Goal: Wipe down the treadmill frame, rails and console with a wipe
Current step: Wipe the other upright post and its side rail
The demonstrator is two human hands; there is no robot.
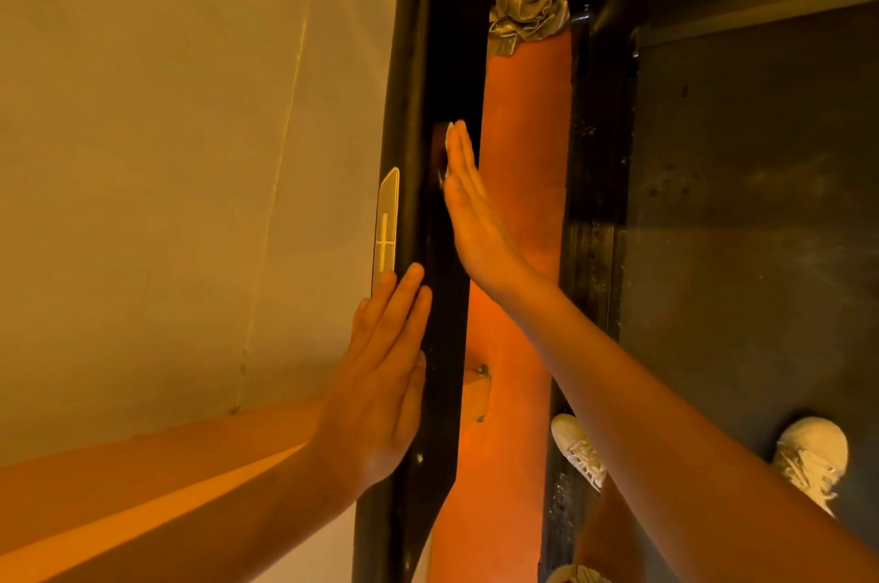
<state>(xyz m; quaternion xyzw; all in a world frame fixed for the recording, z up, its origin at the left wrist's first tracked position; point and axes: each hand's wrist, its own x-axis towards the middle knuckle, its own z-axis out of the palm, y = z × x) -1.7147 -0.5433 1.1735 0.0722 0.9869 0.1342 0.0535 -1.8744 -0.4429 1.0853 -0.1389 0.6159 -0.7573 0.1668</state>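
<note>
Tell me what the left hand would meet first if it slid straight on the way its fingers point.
The left hand lies flat on the outer side of the black treadmill upright, fingers pointing up along it. Straight ahead it would first meet the pale label plate, which its fingertips already nearly touch.

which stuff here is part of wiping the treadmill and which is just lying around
Part of the job:
black rail
wipe, only an edge showing under the right hand
left hand, flat on the rail
treadmill belt

Just there:
silvery cloth
wall
white shoes
</note>
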